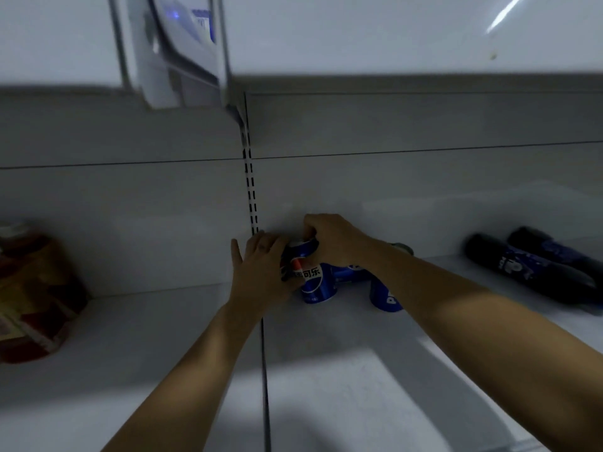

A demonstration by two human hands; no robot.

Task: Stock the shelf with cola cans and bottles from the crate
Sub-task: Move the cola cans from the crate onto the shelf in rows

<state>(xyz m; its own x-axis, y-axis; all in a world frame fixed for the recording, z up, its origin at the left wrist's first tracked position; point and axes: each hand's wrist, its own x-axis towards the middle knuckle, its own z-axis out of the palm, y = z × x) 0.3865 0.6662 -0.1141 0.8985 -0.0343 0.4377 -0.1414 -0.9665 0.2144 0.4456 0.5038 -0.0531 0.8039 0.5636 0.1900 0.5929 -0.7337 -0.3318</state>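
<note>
Apparently we are setting one can into its row. Our right hand [329, 243] grasps from above the top of a blue aluminium cola can [315, 285], with the fingers curled over the silver rim. Our left hand [261, 272] lies with nearly straight fingers against the left side of this can and grasps nothing; we think it serves as a guide, so that the can stays upright and in line.

The can stands far back on the white metal shelf [326, 370], close to the grey back panel [391, 197] and just right of the slotted upright [250, 190]. Other blue cans [386, 296] stand just beside it, partly hidden under our right forearm, so the group is probably being packed tight to save place.

Further right, well apart, two dark plastic cola bottles [538, 272] lie on their sides; in our judgement they must yet be stood up. At the far left sits a blurred red-and-yellow packet [36, 288]. We do not see the crate.
</note>
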